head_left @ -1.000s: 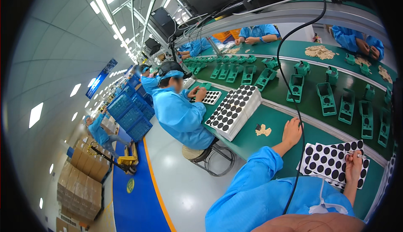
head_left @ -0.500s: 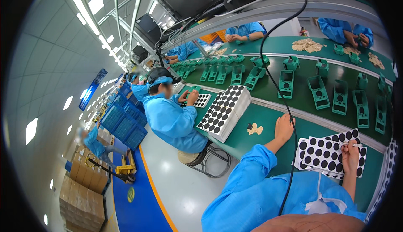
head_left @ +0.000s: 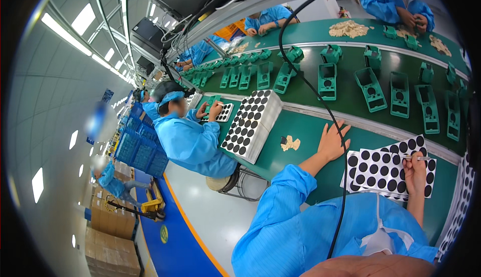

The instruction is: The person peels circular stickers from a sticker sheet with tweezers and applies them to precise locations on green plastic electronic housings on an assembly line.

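My left hand (head_left: 332,141) reaches over the green bench with fingers spread and nothing in them, near the metal rail (head_left: 310,110) that edges the conveyor. A black cable (head_left: 320,96) hangs across the view in front of it. In my right hand (head_left: 415,172) is a thin, tweezers-like metallic tool (head_left: 425,158), held above sheets of black round stickers (head_left: 379,170). These white sheets lie overlapped on the bench. Beyond the rail, green plastic housings (head_left: 399,94) stand in a row on the dark green conveyor (head_left: 345,107).
Left of my left hand lies a small beige pile (head_left: 290,144). A tall stack of sticker sheets (head_left: 253,126) separates me from a seated co-worker (head_left: 183,136). More sheets (head_left: 455,212) stand at the right edge. Other people's hands (head_left: 413,20) work across the conveyor.
My left hand has moved forward towards the rail, its fingers now more spread. My right hand stays over the sheets, with the tool showing more clearly. The whole view has shifted slightly.
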Available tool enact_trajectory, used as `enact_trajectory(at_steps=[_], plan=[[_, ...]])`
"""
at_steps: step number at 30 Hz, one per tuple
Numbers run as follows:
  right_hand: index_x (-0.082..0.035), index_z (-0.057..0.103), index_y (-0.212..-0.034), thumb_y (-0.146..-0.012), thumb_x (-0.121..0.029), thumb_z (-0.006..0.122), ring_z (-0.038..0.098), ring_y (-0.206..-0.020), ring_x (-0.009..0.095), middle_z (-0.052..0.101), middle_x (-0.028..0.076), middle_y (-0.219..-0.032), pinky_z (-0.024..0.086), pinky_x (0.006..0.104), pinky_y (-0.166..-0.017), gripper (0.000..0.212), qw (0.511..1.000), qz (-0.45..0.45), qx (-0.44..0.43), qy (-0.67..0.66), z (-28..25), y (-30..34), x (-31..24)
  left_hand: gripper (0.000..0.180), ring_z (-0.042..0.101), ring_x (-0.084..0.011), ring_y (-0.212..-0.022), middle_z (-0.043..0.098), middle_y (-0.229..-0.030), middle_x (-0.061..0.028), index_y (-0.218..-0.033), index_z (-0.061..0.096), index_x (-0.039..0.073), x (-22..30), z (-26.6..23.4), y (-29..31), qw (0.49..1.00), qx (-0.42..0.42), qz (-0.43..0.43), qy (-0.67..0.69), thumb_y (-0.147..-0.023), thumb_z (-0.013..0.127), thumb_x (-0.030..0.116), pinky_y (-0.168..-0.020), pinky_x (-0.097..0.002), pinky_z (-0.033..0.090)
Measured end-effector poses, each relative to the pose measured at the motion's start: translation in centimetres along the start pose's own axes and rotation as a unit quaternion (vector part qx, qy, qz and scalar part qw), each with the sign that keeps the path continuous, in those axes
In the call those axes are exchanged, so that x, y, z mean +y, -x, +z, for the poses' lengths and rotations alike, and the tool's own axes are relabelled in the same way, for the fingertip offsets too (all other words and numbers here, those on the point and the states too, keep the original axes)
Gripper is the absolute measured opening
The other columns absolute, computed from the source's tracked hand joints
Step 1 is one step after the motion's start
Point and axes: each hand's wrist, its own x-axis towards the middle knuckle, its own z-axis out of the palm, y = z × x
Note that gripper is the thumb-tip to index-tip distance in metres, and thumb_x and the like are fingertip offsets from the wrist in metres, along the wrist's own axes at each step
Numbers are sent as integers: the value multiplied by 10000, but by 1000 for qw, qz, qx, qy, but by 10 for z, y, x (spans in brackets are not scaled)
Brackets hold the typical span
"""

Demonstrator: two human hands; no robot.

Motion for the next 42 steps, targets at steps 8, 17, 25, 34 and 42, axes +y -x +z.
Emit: enact_trajectory(at_steps=[8, 17, 25, 34, 42], plan=[[-70, 451, -886, -913, -87, 499, 498, -654, 81, 504, 30, -760, 482, 246, -766, 58, 1000, -8, 18, 24, 1, 9, -3, 375, 307, -274, -1284, 368, -1363, -149, -1246, 471, 95, -1, 13, -3, 999, 31, -45, 5, -905, 405, 235, -1070, -426, 212], [-78, 468, -887, -903, -63, 492, 483, -683, 104, 468, 5, -721, 436, 284, -789, 33, 1000, -8, 9, 23, 14, -3, 3, 301, 577, -199, -886, 591, -970, -121, -1149, 501, -16, -41, 8, 4, 722, 196, -207, 631, -940, 448, 194, -786, -299, 472], [-45, 458, -884, -914, -70, 478, 540, -689, 117, 553, 67, -764, 475, 290, -808, 44, 1000, -26, 1, 8, 6, 7, -3, 387, 481, -268, -1154, 495, -1219, -201, -1200, 447, -87, -42, 12, 4, 685, 221, -163, 675, -963, 370, 208, -1008, -360, 355], [-62, 472, -902, -895, -43, 496, 581, -717, 146, 588, 87, -779, 498, 277, -690, 31, 997, -60, 52, 6, -2, 13, -2, 393, 438, -378, -1138, 460, -1237, -235, -1137, 561, 33, 9, 18, -15, 993, 112, -27, -24, -794, 601, 219, -967, -443, 337], [-24, 519, -924, -862, -45, 558, 614, -738, 185, 609, 114, -826, 510, 285, -701, 76, 999, -27, -22, 4, 0, -1, 17, 345, 439, -426, -1109, 451, -1228, -286, -1120, 544, -67, -19, 20, 5, 995, 100, -4, 4, -839, 497, 128, -961, -456, 337]])
